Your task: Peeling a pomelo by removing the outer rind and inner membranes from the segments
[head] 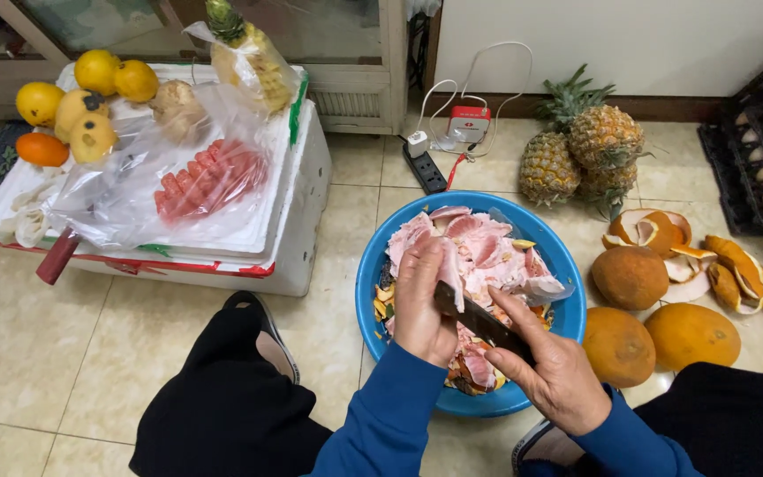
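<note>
Both hands work over a blue plastic basin (558,256) set on the tiled floor between the person's knees. The left hand (421,300) is curled around a piece of pink pomelo flesh (449,265), fingers wrapped over the top of it, holding it just above the heap. The right hand (558,375) is closed on the handle of a dark-bladed knife (474,316); the blade runs up and to the left from that hand and meets the fruit at the left hand's thumb side. Under and beyond the hands, the basin is piled with pink pomelo peelings and pith (496,252), with a few yellow rind scraps along its left inner edge.

Just right of the right hand, three whole brownish-orange pomelos (630,278) lie on the floor, and past them lies a scatter of orange peel (735,269). Farther off, beyond the basin, three pineapples (589,146) stand near a power strip (424,168).

Well to the left of the left hand sits a white foam box (298,238). On its lid lie clear plastic bags (125,190), one holding peeled red fruit segments (209,181), and a cluster of yellow citrus fruits (90,84).
</note>
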